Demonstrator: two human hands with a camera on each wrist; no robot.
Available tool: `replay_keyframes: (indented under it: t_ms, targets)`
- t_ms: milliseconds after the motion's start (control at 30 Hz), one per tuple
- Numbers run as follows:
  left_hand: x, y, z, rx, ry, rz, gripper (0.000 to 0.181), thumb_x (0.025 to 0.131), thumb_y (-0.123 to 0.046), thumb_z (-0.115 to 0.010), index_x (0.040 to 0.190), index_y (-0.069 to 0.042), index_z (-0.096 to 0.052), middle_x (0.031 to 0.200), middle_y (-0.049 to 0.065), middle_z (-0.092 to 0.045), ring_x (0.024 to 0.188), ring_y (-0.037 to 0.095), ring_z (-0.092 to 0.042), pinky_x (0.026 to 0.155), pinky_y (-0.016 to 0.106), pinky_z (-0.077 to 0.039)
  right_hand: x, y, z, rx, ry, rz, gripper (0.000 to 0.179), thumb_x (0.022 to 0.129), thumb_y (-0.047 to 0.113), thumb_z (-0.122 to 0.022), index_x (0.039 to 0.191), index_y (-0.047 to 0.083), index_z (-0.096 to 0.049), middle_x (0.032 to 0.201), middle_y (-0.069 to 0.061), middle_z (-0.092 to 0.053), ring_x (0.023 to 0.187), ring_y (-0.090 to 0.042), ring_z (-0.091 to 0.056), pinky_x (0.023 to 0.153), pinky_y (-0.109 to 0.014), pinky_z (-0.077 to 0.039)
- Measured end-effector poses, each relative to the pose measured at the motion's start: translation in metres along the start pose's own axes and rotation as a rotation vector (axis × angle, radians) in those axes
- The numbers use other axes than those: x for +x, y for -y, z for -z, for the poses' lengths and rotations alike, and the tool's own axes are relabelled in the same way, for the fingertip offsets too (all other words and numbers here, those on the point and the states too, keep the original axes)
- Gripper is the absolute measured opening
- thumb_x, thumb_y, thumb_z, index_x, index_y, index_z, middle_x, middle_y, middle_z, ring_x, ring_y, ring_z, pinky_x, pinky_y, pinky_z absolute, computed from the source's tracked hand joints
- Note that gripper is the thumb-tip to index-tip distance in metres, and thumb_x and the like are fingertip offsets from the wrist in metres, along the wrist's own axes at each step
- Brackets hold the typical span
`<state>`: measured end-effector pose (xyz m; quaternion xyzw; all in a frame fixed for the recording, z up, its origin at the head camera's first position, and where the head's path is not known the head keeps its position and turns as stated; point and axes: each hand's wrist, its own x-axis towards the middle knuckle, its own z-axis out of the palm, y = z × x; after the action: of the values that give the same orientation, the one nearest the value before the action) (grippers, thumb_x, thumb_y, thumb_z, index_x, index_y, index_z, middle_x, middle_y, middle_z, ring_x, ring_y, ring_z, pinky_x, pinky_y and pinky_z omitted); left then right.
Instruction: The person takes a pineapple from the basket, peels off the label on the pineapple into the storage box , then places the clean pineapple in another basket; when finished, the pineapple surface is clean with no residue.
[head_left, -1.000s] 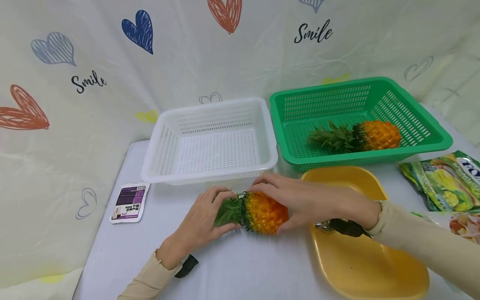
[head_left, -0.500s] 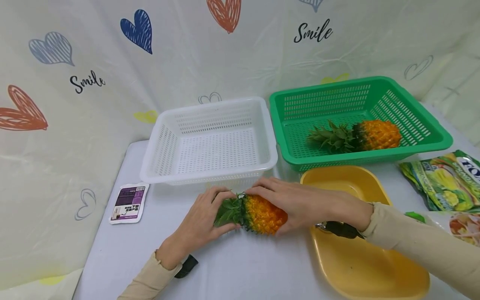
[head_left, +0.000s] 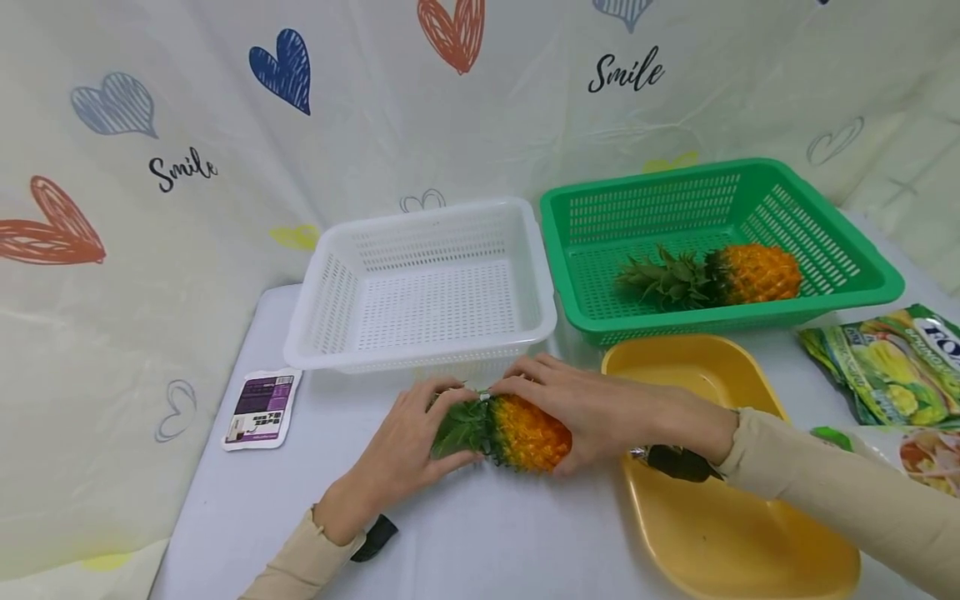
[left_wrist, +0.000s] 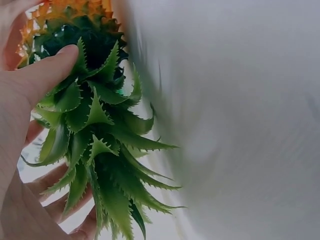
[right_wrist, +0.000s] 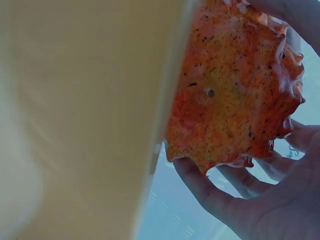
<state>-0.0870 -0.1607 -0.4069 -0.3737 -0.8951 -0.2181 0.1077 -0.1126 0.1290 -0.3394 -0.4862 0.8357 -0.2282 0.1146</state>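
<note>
A toy-like orange pineapple (head_left: 531, 433) with a green leafy crown lies on its side on the white table, between both hands. My left hand (head_left: 405, 446) grips it at the crown, thumb on the near side and fingers on the far side. In the left wrist view the toothed green leaves (left_wrist: 102, 125) spread below the thumb. My right hand (head_left: 585, 412) holds the orange body from the right. The right wrist view shows the fruit's speckled base (right_wrist: 227, 90) framed by the thumb and fingers.
A white basket (head_left: 420, 358) stands behind the hands. Beside it, a green basket (head_left: 720, 317) holds another pineapple (head_left: 761, 273). A yellow basin (head_left: 712, 533) sits under the right forearm. Food packets (head_left: 892, 362) lie at the right, a purple-and-white packet (head_left: 261, 408) at the left.
The view has shifted slightly, so the scene sits a little lower. Both hands keep their hold on the pineapple, which stays nearly in place; the right forearm has edged left.
</note>
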Motion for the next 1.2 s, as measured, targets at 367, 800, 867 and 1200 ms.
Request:
replay_keyframes:
  t_ms: [367, 800, 867, 1200]
  targets:
    - [0.0, -0.006, 0.027, -0.04, -0.059, 0.008, 0.082, 0.088, -0.056, -0.081, 0.149, -0.013, -0.047, 0.145, 0.019, -0.049, 0.129, 0.034, -0.052, 0.099, 0.055, -0.048, -0.016, -0.001, 0.01, 0.006, -0.087, 0.057, 0.084, 0.078, 0.042, -0.093, 0.144, 0.012, -0.051, 0.137, 0.001, -0.05, 0.119, -0.016, -0.051, 0.098, -0.043, -0.054]
    - [0.009, -0.008, 0.045, -0.304, -0.269, 0.11, 0.053, 0.112, -0.041, -0.047, 0.147, -0.001, -0.039, 0.144, 0.011, -0.048, 0.127, 0.028, -0.051, 0.1, 0.035, -0.045, -0.092, -0.009, 0.093, -0.037, -0.319, -0.072, 0.101, 0.062, 0.03, -0.105, 0.148, 0.027, -0.052, 0.139, 0.014, -0.05, 0.114, -0.003, -0.051, 0.084, -0.021, -0.054]
    - [0.013, -0.012, 0.037, -0.31, -0.218, 0.122, 0.052, 0.111, -0.036, -0.052, 0.148, -0.003, -0.039, 0.142, 0.009, -0.049, 0.126, 0.028, -0.053, 0.099, 0.037, -0.047, -0.103, -0.017, 0.105, -0.074, -0.393, -0.087, 0.109, 0.053, 0.02, -0.108, 0.148, 0.021, -0.054, 0.14, 0.011, -0.05, 0.115, -0.003, -0.05, 0.085, -0.013, -0.051]
    - [0.052, -0.045, -0.018, -0.479, 0.117, 0.101, 0.066, 0.105, -0.028, -0.067, 0.157, -0.01, -0.03, 0.151, 0.011, -0.045, 0.132, 0.029, -0.053, 0.108, 0.039, -0.048, -0.132, -0.071, 0.139, -0.086, -0.608, -0.194, 0.125, 0.044, -0.019, -0.096, 0.156, 0.006, -0.044, 0.15, 0.019, -0.038, 0.127, 0.002, -0.039, 0.095, -0.003, -0.036]
